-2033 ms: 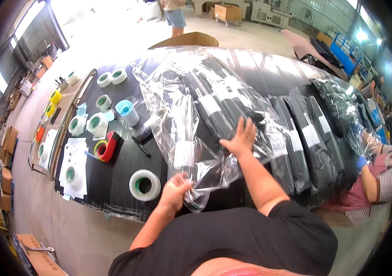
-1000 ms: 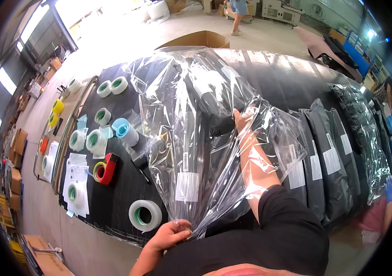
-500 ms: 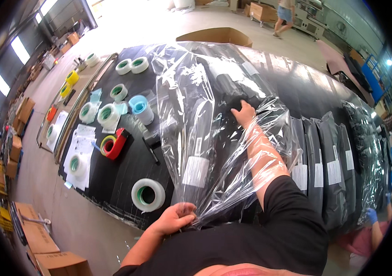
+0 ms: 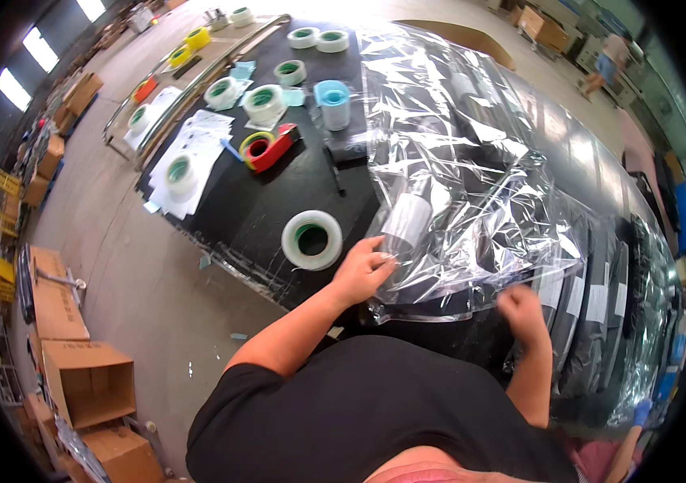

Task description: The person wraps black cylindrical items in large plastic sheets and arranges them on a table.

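A large clear plastic bag (image 4: 448, 266) lies spread over the black tabletop, wrinkled and shiny. Under its film are dark packed rolls, one with a white label (image 4: 407, 219). My left hand (image 4: 365, 270) is closed at the bag's near left corner, fingers pinching the film. At the bag's near right edge is my right hand (image 4: 523, 312), curled and somewhat blurred, with the film's edge running to its fingers. A big roll of clear tape (image 4: 312, 240) stands just left of my left hand. Farther left lies a red tape dispenser (image 4: 272, 148).
Several tape rolls (image 4: 291, 72) and papers (image 4: 198, 149) lie on the table's left part, with a black marker (image 4: 335, 171). Labelled dark packages (image 4: 597, 302) line the right side. Cardboard boxes (image 4: 89, 382) stand on the floor at left. A person (image 4: 607, 64) walks far right; another's gloved hand (image 4: 642, 412) shows lower right.
My right arm has come out from under the film and back to the bag's near edge. The bag now lies flatter. The view has shifted, with the table lying higher in it.
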A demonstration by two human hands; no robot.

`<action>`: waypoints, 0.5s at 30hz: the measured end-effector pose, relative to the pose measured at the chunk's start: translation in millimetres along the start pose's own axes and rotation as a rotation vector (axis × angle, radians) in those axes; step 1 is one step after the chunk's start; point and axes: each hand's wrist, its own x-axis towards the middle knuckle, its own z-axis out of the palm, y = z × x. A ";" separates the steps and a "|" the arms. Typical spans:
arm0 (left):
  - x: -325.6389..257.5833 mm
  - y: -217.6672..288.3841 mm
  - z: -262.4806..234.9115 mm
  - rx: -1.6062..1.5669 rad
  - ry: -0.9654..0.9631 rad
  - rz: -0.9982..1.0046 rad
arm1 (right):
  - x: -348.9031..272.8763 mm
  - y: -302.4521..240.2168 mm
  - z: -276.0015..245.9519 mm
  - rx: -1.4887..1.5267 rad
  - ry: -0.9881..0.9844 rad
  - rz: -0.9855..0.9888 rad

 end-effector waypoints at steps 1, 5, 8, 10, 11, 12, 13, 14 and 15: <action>-2.5 4.7 9.0 -0.140 -0.009 -0.139 | -35.2 -9.2 8.1 0.138 -0.186 0.228; -6.4 19.3 43.4 -0.373 -0.104 -0.278 | -72.3 -14.0 89.5 0.267 -0.456 0.137; -8.2 38.3 62.9 -0.704 -0.155 -0.441 | -44.9 -30.0 132.8 0.319 -0.012 0.251; -4.7 27.4 65.9 -0.765 -0.225 -0.496 | -34.6 -34.9 142.4 -0.190 0.228 0.242; -3.1 24.6 60.7 -0.757 -0.210 -0.495 | -31.4 -54.9 132.0 -0.223 0.148 0.305; -4.1 20.6 56.2 -0.854 -0.191 -0.535 | -29.2 -71.0 124.0 -0.259 0.062 0.371; -3.9 22.3 49.6 -0.956 -0.181 -0.569 | -27.9 -78.1 120.4 -0.315 0.035 0.391; -5.3 23.2 42.0 -0.956 -0.176 -0.569 | -33.0 -72.0 130.1 -0.410 0.200 0.272; -7.5 23.8 33.6 -0.923 -0.173 -0.568 | -32.6 -77.3 130.8 -0.436 0.213 0.282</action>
